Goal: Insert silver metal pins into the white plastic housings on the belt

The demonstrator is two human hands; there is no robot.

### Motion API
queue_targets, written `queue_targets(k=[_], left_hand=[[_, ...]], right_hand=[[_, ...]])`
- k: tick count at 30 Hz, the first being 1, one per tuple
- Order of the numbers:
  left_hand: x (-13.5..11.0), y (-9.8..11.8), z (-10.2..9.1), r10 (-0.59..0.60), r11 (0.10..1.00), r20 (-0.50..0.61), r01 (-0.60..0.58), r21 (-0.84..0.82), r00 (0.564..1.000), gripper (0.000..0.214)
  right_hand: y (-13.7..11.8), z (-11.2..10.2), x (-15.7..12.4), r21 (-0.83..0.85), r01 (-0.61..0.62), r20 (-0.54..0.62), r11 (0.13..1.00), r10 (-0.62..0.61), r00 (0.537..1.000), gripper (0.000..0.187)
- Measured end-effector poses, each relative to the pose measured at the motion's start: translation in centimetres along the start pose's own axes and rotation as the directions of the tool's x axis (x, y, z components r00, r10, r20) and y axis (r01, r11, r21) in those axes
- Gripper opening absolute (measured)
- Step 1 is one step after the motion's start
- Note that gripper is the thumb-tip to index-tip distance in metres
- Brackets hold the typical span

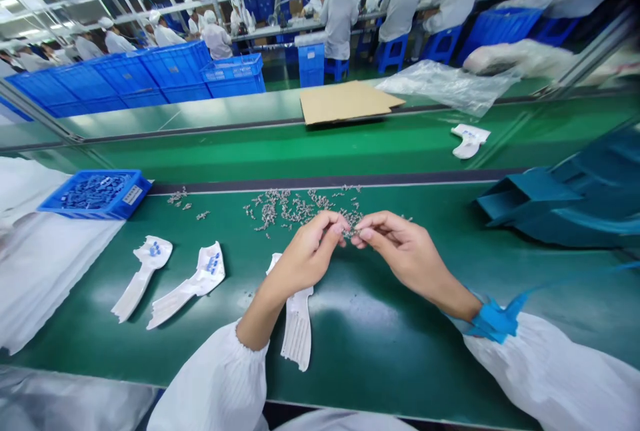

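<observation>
Thumb and fingers pinched, my left hand (314, 248) is closed just in front of a scatter of small metal screws (273, 208). My right hand (397, 244) faces it in a like pinch, the fingertips of both nearly meeting. Whatever sits between the fingertips is too small to make out. Under my left forearm lies a white plastic part (297, 331), partly covered by the arm. Two similar curved white parts (145, 274) with blue pieces on their wide ends rest on the green table (400, 364) to the left.
A blue tray (133, 194) of small blue pieces stands at the left on white sheeting (60, 271). At the right are teal bins (540, 201). Across the green belt (225, 148) lie another white part (470, 140), cardboard (345, 103) and clear plastic (450, 81). Co-workers sit beyond.
</observation>
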State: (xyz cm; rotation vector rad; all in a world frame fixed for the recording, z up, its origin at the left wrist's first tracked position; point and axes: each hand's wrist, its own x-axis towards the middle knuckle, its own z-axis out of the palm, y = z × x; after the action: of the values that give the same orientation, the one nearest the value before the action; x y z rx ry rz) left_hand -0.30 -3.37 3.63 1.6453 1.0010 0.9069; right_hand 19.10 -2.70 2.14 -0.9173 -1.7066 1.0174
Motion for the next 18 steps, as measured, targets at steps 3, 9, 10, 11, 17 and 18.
queue_targets(k=[3,9,10,11,17,18], left_hand=[[-0.2,0.1,0.0,-0.053,0.992,0.108,0.065,-0.110,0.993,0.029],[-0.3,0.1,-0.7,-0.109,0.959,0.211,0.159,-0.236,0.971,0.040],[-0.3,0.1,-0.8,-0.140,0.951,0.179,0.182,-0.250,0.974,0.044],[-0.2,0.2,-1.0,-0.168,0.947,0.145,0.201,-0.252,0.975,0.048],[-0.4,0.9,-1.5,-0.182,0.969,0.062,0.190,-0.157,0.981,0.051],[-0.3,1.1,-1.6,-0.174,0.972,0.056,0.180,-0.148,0.983,0.052]], right_hand=[[-0.7,-0.6,0.0,-0.303,0.363,0.148,0.881,-0.332,0.931,0.013],[-4.8,-2.6,0.0,-0.535,0.520,0.258,0.666,-0.457,0.851,0.021],[-5.9,-4.1,-0.1,-0.589,0.436,0.183,0.680,-0.413,0.892,0.020],[-7.1,-6.1,-0.1,-0.649,0.337,0.088,0.683,-0.372,0.924,0.018],[-12.1,-24.1,0.7,-0.897,-0.168,-0.329,0.409,-0.365,0.871,0.014],[-12.1,-26.7,1.2,-0.901,-0.179,-0.328,0.395,-0.351,0.877,0.015]])
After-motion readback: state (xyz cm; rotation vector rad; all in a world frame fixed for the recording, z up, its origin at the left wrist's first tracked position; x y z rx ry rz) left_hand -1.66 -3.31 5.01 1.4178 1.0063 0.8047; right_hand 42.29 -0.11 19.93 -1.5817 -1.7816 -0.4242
